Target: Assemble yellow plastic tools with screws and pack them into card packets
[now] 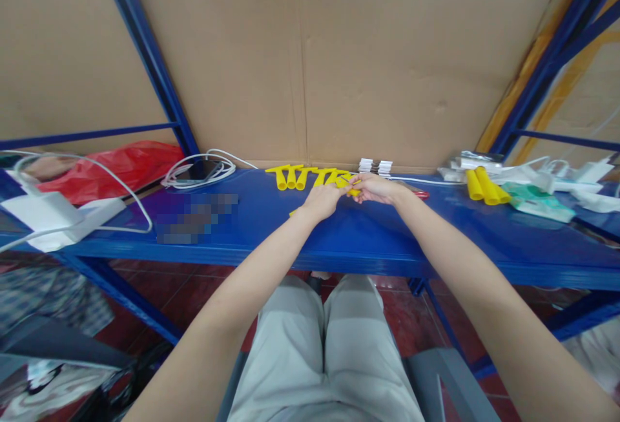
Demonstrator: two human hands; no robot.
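Both hands meet over the blue table, near its back edge. My left hand [323, 202] is closed on a yellow piece, part of which sticks out at its lower left. My right hand [375, 188] pinches at a yellow part [353, 192] between the two hands; its fingers are bent together. Just behind and to the left stands a row of several yellow T-shaped pieces [291, 178]. Small white stacked pieces [365, 165] are behind my right hand. A red-handled tool [420, 194] lies beside my right wrist, partly hidden by it.
On the blue table [271, 228], a coiled white cable [213, 170], white adapter [46, 215] and red bag [116, 167] are at the left. More yellow pieces [484, 188] and a green packet [535, 201] lie right. Cardboard [387, 66] stands behind.
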